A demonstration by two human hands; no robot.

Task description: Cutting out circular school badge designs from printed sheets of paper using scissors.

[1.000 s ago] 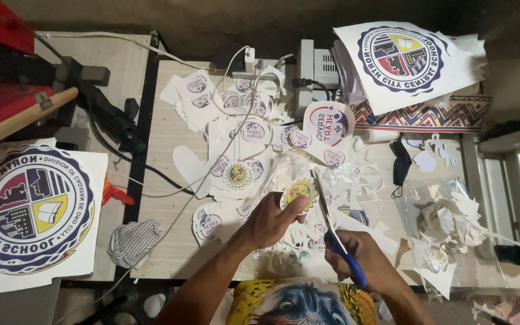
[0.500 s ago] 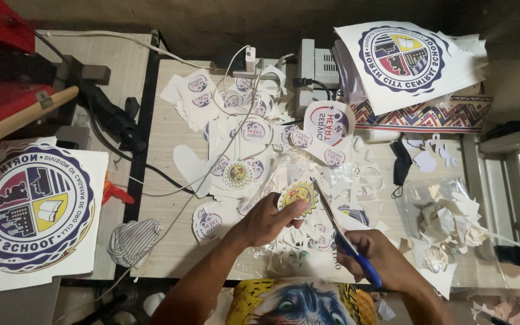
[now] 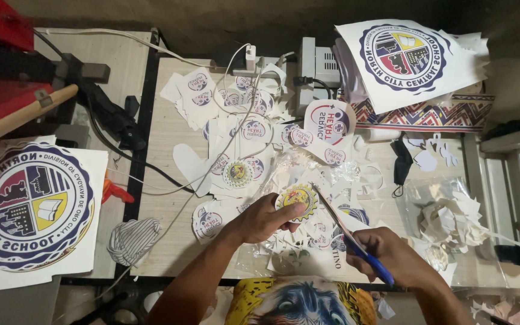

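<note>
Scissors (image 3: 349, 238) sit gripped in my right hand (image 3: 392, 257), blades open beside the round sticker (image 3: 297, 198) that my left hand (image 3: 264, 218) pinches above the paper-strewn counter (image 3: 164, 198).

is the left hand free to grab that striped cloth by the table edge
Probably not right away. The left hand is pinching a round sticker that the scissors in the right hand are at. The striped cloth lies uncovered to its left, so the path looks open.
</note>
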